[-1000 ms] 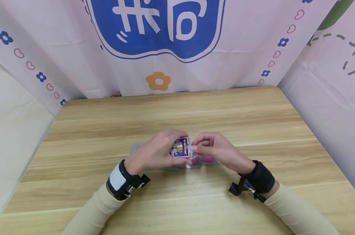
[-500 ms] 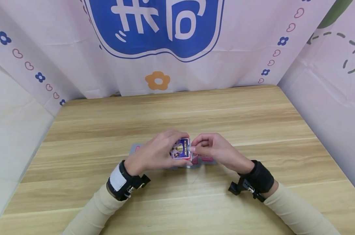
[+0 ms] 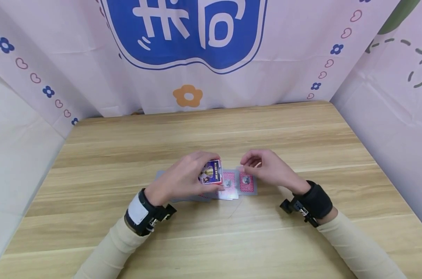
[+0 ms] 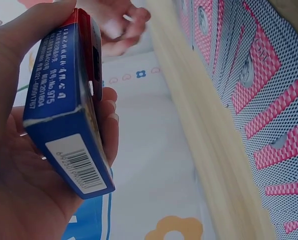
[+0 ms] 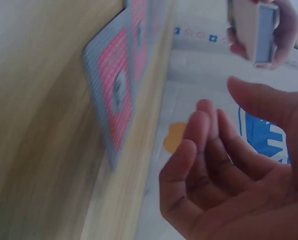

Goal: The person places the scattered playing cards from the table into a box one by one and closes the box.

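Card box [image 3: 211, 172] is in the left hand [image 3: 184, 176], raised over the row of cards [image 3: 247, 182], apart from them; right hand [image 3: 271, 168] is to its right, a gap between. Box's picture face is turned up toward the head camera; in the left wrist view a blue end with a white barcode label [image 4: 76, 162] faces the lens.

Left hand: palm down over the box, clamped on it, thumb along the near side, fingers round the far side. Right hand: fingers loosely bent, thumb clear of the fingertips in the right wrist view, nothing in its grasp. It hovers over the far edge of the rightmost card; contact cannot be told from the head view. Hands are apart. Both forearms reach in from the near edge, angled inward, in beige sleeves [image 3: 107, 252].

Counts: two hands, one box, one black wrist strap on each arm [image 3: 313, 201]. Cards lie back up, red and grey patterned, in an overlapping row on the wooden table [image 3: 211, 240]; the left hand covers part of the row, so no full count. Behind: one orange flower [image 3: 177, 94] on a white printed cloth [image 3: 92, 69].
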`<action>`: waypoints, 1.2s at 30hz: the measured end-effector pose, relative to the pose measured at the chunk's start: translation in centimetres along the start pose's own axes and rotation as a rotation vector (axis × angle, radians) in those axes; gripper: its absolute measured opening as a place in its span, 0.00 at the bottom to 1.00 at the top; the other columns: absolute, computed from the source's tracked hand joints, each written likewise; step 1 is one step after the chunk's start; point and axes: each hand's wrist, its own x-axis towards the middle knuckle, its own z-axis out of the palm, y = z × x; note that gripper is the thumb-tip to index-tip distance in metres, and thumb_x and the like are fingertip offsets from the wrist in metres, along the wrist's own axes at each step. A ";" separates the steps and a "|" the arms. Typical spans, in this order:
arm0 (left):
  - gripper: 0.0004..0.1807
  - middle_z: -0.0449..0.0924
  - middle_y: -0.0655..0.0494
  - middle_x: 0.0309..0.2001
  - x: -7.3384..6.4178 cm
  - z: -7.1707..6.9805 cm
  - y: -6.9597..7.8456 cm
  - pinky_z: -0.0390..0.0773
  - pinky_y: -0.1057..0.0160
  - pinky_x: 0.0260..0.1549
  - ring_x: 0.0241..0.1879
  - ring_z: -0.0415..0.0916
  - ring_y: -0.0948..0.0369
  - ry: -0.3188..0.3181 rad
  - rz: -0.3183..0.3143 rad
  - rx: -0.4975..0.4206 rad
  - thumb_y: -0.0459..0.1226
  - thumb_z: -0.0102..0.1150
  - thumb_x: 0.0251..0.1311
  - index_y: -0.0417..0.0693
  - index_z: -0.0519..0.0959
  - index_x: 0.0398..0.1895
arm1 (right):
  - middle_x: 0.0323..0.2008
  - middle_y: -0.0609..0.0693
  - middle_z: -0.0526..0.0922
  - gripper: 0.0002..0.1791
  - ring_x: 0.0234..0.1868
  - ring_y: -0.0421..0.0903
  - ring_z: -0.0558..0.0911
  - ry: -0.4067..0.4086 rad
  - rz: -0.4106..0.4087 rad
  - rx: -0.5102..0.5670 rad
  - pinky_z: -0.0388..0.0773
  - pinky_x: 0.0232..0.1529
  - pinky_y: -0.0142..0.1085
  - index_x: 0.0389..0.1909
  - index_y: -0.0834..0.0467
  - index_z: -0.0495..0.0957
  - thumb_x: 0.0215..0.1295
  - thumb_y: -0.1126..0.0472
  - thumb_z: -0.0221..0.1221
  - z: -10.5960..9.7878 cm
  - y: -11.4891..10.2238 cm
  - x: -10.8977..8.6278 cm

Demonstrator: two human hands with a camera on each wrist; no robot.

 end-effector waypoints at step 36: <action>0.44 0.83 0.48 0.61 -0.2 -0.1 0.0 0.85 0.55 0.55 0.55 0.81 0.58 -0.015 -0.013 0.024 0.61 0.75 0.56 0.46 0.76 0.69 | 0.28 0.48 0.75 0.06 0.30 0.44 0.70 -0.136 0.066 -0.302 0.64 0.32 0.34 0.34 0.59 0.79 0.69 0.64 0.67 -0.5 1.8 0.4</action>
